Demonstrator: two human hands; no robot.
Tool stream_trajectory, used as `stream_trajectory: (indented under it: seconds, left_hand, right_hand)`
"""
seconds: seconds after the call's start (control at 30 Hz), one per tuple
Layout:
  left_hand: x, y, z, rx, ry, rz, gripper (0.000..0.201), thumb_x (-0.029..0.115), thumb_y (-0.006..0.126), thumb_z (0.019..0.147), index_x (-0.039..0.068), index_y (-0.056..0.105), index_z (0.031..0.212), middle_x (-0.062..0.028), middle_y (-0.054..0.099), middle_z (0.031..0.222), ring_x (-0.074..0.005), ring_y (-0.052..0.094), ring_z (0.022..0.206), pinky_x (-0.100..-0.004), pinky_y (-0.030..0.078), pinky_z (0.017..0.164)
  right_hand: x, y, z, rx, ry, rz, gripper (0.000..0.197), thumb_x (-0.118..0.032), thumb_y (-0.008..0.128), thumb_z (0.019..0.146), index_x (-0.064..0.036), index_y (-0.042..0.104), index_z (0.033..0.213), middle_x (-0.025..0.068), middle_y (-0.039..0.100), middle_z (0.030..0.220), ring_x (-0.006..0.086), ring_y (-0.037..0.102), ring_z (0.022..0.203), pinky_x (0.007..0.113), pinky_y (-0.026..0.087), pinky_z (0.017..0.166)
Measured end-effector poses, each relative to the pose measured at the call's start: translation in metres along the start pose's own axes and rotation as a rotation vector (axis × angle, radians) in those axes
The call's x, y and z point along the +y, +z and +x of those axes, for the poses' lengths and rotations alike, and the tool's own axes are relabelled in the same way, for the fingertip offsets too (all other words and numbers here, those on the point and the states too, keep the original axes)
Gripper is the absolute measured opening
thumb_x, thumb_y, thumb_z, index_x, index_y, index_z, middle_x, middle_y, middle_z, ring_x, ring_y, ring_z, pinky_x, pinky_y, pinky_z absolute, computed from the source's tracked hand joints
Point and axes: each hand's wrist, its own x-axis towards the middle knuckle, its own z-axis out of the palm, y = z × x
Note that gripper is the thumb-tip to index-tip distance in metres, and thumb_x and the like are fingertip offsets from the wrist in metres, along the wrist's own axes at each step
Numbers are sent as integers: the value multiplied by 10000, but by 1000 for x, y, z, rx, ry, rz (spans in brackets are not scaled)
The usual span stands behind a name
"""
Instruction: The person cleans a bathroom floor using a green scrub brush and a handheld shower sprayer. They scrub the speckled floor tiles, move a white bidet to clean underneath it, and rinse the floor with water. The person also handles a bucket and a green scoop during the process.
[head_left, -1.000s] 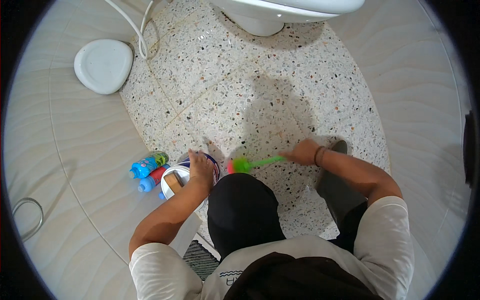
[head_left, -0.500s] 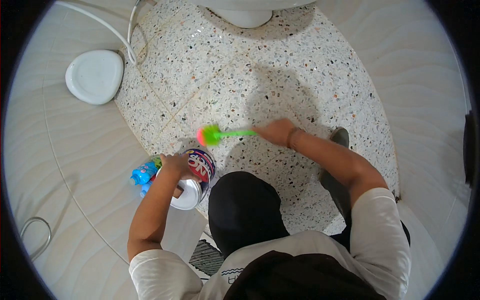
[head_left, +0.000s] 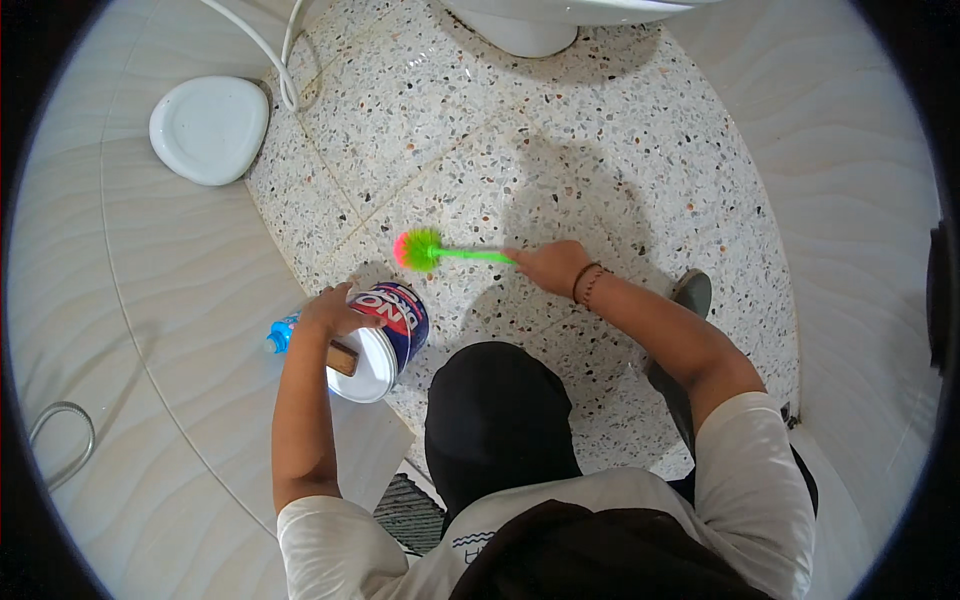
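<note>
My right hand (head_left: 553,268) grips the light green handle of a toilet brush (head_left: 418,250). Its round head has green and pink bristles and is over the speckled floor, left of the hand. My left hand (head_left: 338,312) is at the blue and red bucket (head_left: 400,308), fingers apart across its far left side. The bucket's white round top (head_left: 362,378) faces up toward me. A brown block-like piece (head_left: 343,358) shows there beside my left wrist. A blue bottle (head_left: 282,332) pokes out left of that wrist, mostly hidden.
A white lid-like piece (head_left: 208,130) is by the left wall, near a white hose (head_left: 287,85). The white toilet base (head_left: 530,38) stands at the far side. A metal hose loop (head_left: 75,450) hangs at lower left. My shoe (head_left: 692,292) is at right.
The brush head has shifted slightly up the picture, my right hand staying on the handle. My left hand has edged across the bucket, hiding more of the bottles. The whole view has shifted a little.
</note>
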Motion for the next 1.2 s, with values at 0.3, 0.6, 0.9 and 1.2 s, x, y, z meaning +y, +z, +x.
stream_trajectory:
  seconds: [0.3, 0.6, 0.9, 1.2]
  left_hand:
    - [45, -22, -9, 130, 118, 153, 839, 565, 692, 634, 119, 441, 1299, -150, 494, 1273, -289, 499, 1158, -446, 402, 941]
    - [143, -154, 35, 792, 616, -282, 505, 426, 608, 794, 109, 558, 1184, -151, 556, 1186, -294, 541, 1079, -376, 441, 890]
    - [187, -156, 2, 773, 926, -785, 311, 259, 666, 797, 84, 649, 1054, -126, 633, 986, -224, 617, 843, -304, 485, 749]
    - [199, -183, -41, 1425, 1393, -449, 211, 142, 700, 728, 94, 675, 932, -84, 611, 982, -232, 570, 814, -300, 468, 692]
  right_hand:
    - [21, 38, -54, -125, -193, -138, 369, -279, 380, 927, -338, 414, 1289, 112, 604, 715, 284, 622, 611, 397, 485, 520]
    - [-62, 50, 45, 50, 103, 173, 403, -298, 374, 929, -206, 379, 1321, 126, 621, 707, 305, 620, 639, 426, 492, 543]
    - [14, 19, -10, 457, 683, 410, 447, -338, 358, 934, -232, 332, 1367, 141, 614, 710, 291, 596, 601, 419, 477, 533]
    - [-4, 33, -76, 370, 946, 625, 404, -356, 335, 936, -267, 375, 1329, 115, 642, 815, 304, 625, 701, 436, 495, 642]
